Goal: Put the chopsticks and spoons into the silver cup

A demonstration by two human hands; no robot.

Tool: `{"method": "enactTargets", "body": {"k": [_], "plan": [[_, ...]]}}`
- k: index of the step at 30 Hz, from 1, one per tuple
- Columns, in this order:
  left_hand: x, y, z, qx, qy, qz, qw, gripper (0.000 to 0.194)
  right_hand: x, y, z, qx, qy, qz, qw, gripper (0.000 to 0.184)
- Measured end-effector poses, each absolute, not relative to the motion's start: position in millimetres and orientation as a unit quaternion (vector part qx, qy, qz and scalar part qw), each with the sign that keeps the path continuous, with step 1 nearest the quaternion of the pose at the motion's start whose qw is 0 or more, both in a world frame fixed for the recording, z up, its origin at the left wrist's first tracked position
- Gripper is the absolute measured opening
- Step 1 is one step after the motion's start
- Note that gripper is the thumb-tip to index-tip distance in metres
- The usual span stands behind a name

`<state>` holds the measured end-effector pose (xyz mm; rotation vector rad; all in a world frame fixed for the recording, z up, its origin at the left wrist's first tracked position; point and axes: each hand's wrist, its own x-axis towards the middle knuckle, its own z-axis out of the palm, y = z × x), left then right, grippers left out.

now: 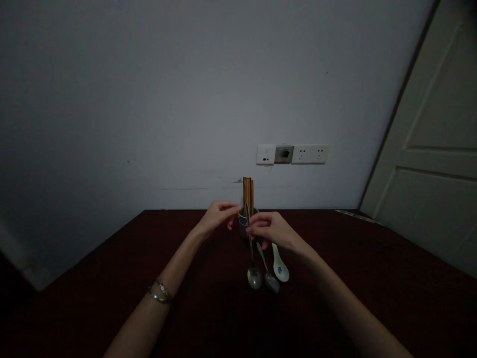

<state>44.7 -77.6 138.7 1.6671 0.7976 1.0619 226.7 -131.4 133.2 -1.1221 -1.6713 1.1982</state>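
In the head view, my right hand [275, 229] pinches the handle of a long metal spoon [254, 277] between thumb and fingers. The spoon's bowl points down toward me, and its handle crosses in front of a metal cup [243, 229]. Wooden chopsticks [247, 191] stand upright in that cup. My left hand [219, 217] is at the cup's left side, fingers stretched and apart, their tips by the rim; whether they touch it I cannot tell. Below my right hand are a second metal spoon [272, 283] and a white soup spoon [280, 269] with a blue mark.
A dark red table [201, 308] runs up to a pale wall [208, 99]. Switches and sockets [309, 154] are set in the wall behind the cup. On the right stands a panelled door [432, 164], and a thin flat strip [358, 217] lies near the table's back right edge.
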Motion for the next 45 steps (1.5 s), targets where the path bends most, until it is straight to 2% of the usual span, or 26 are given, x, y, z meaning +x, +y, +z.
{"method": "enactTargets", "body": {"k": [5,16,22,27,29,31,33,40,45], "plan": [[57,-93,141,0.742,0.301,0.374,0.467,0.027,225,-135,137,-0.431,-0.669,0.453,0.402,0.024],[56,-99,145,0.736,0.313,0.397,0.451,0.024,224,-134,134,-0.428,-0.672,0.439,0.415,0.020],[56,-104,151,0.726,0.317,0.420,0.442,0.026,231,-130,137,-0.397,-0.683,0.444,0.422,0.029],[57,-104,154,0.685,0.340,0.469,0.442,0.025,281,-91,112,-0.481,-0.627,0.342,0.509,0.030],[56,-104,155,0.672,0.340,0.484,0.445,0.023,310,-71,89,-0.558,-0.592,0.252,0.524,0.030],[55,-103,155,0.668,0.335,0.492,0.448,0.021,336,-56,62,-0.628,-0.594,0.126,0.487,0.027],[55,-103,155,0.667,0.330,0.496,0.448,0.020,355,-48,37,-0.673,-0.594,0.061,0.437,0.029],[53,-101,155,0.654,0.329,0.520,0.440,0.022,372,-43,-20,-0.708,-0.638,-0.036,0.300,0.030],[55,-86,170,0.641,0.318,0.558,0.420,0.021,376,-37,-28,-0.714,-0.638,-0.058,0.281,0.031]]}}
